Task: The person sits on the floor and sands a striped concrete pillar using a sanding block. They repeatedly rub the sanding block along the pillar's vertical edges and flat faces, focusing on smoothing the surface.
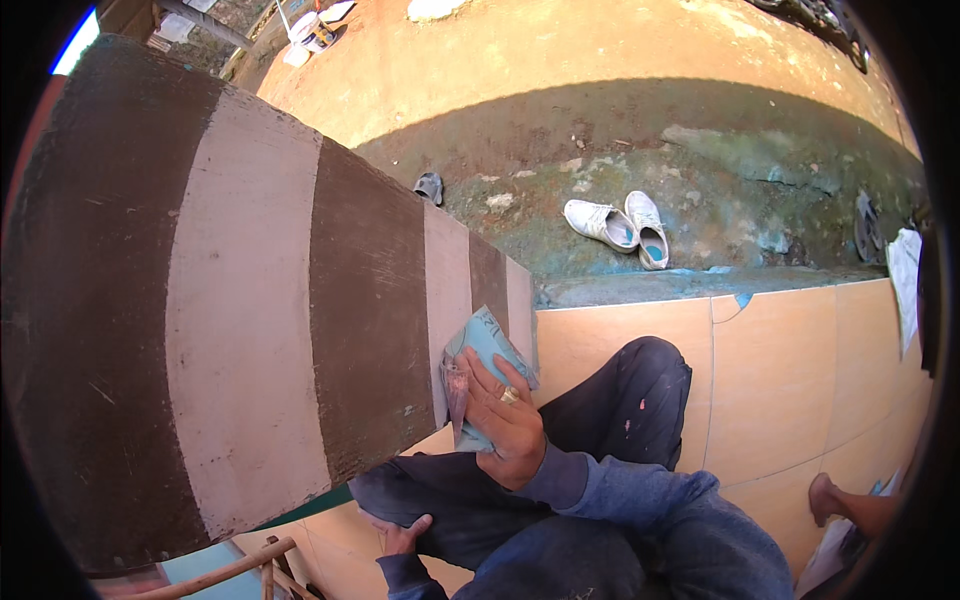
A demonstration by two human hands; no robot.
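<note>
My right hand (pixel 506 424), with a ring on one finger, presses a folded sheet of blue-green sandpaper (pixel 487 337) against the lower part of a striped pillar (pixel 367 315). The sheet bears writing on its back and has a worn, reddish fold at its left side. Brown and pale pink bands run across the pillar, with scratches on the brown ones. My left hand (pixel 405 531) rests on my dark trousers near the knee, its thumb spread from the fingers, and no object shows in it.
White shoes (pixel 651 232) stand on the rough ground beyond the tiled floor (pixel 772 375). Wooden rails (pixel 217 574) are at the lower left. Another person's bare foot (pixel 825 499) is at the right. A bucket (pixel 311 34) stands far off at the top left.
</note>
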